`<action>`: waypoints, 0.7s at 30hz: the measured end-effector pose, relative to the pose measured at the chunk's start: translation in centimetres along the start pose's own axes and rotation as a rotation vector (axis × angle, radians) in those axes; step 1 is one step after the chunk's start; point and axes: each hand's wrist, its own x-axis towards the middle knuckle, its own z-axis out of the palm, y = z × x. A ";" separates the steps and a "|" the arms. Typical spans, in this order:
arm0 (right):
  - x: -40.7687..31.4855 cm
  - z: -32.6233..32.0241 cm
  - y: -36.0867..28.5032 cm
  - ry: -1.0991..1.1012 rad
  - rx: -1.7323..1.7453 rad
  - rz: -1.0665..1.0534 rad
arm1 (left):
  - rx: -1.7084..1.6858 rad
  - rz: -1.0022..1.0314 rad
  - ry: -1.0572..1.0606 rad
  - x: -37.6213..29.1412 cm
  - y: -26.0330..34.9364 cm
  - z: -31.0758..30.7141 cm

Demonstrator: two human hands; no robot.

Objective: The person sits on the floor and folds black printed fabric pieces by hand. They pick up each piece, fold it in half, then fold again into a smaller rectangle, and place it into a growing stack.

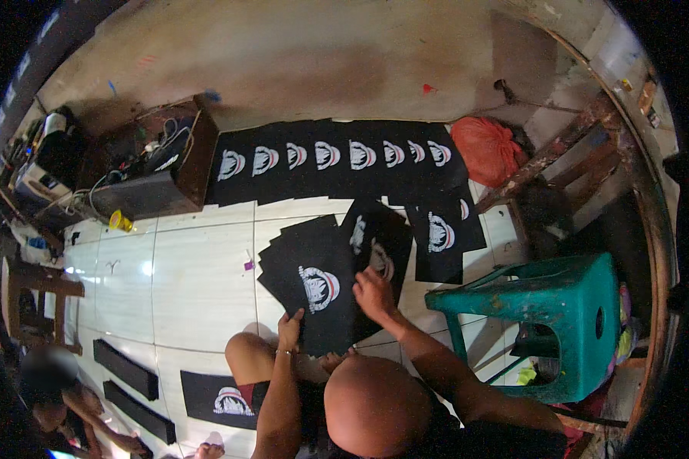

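A fanned stack of black fabric-like sheets (330,246) lies before me, its top sheet printed with a white cartoon face in a red-banded straw hat. My left hand (290,329) grips the stack's near left edge, thumb on top. Fingers curled, my right hand (375,295) pinches black printed sheets (399,235) along the stack's right side; its fingertips are partly hidden. Prints on those sheets are dimmed by shading. To the right of them, another printed sheet (438,261) rests on the floor.
A row of overlapping printed sheets (333,181) lines the wall, ending at a red plastic bag (485,150). A green plastic stool (551,321) stands at right. Two black bundles (126,367), a printed sheet (198,396), a yellow cup (120,221) and another person (63,413) are at left.
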 end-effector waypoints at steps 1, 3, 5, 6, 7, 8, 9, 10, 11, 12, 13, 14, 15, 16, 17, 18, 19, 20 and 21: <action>-1.5 0.7 -1.7 -0.040 0.042 -0.085 | -0.033 0.078 0.005 -0.1 0.3 -0.2; -4.5 2.1 -4.1 -0.165 0.180 -0.145 | -0.199 -0.190 0.026 0.4 1.5 -0.5; -6.5 3.3 -5.3 -0.320 0.297 -0.188 | 0.041 0.077 0.171 -0.3 2.4 -0.4; -7.2 3.7 -5.6 -0.453 0.296 -0.167 | 0.196 0.157 0.289 -0.9 2.8 -0.3; -7.8 3.9 -5.5 -0.347 0.351 -0.239 | 0.254 0.485 0.444 -2.0 2.6 0.4; -8.3 3.7 -5.1 -0.288 0.344 -0.269 | 0.330 0.429 0.463 -2.6 3.2 0.4; -8.8 3.5 -4.7 -0.229 0.337 -0.296 | 0.408 0.399 0.474 -3.5 3.5 0.5; -8.4 3.1 -3.5 -0.335 0.357 -0.208 | 0.520 0.383 0.452 -4.4 3.6 0.8; -8.1 2.7 -2.5 -0.308 0.249 -0.183 | 0.629 0.380 0.431 -5.2 3.6 0.9; -7.9 2.4 -1.5 -0.279 0.132 -0.167 | 0.736 0.401 0.423 -5.7 3.5 1.1; -7.7 2.1 -0.7 -0.238 0.030 -0.151 | 0.750 0.373 0.413 -6.0 3.4 1.1; -7.6 1.9 0.0 -0.305 -0.052 -0.175 | 0.767 0.372 0.416 -6.2 3.1 1.0; -7.3 1.9 0.5 -0.351 -0.122 -0.200 | 0.786 0.376 0.417 -6.0 2.8 0.8; -7.0 2.2 0.8 -0.433 -0.214 -0.202 | 0.793 0.400 0.381 -5.8 2.4 0.6; -6.6 2.5 0.9 -0.367 -0.204 -0.210 | 0.803 0.424 0.347 -5.4 1.9 0.4; -6.2 3.0 0.8 -0.343 -0.215 -0.193 | 0.833 0.432 0.317 -5.1 1.5 0.0; -5.9 3.4 0.7 -0.393 -0.254 -0.139 | 0.766 0.425 0.305 -4.7 1.2 -0.2; -5.3 3.8 0.6 -0.352 -0.215 -0.119 | 0.716 0.405 0.294 -4.4 1.0 -0.3; -4.7 4.3 0.4 -0.301 -0.180 -0.132 | 0.668 0.353 0.276 -4.2 1.0 -0.2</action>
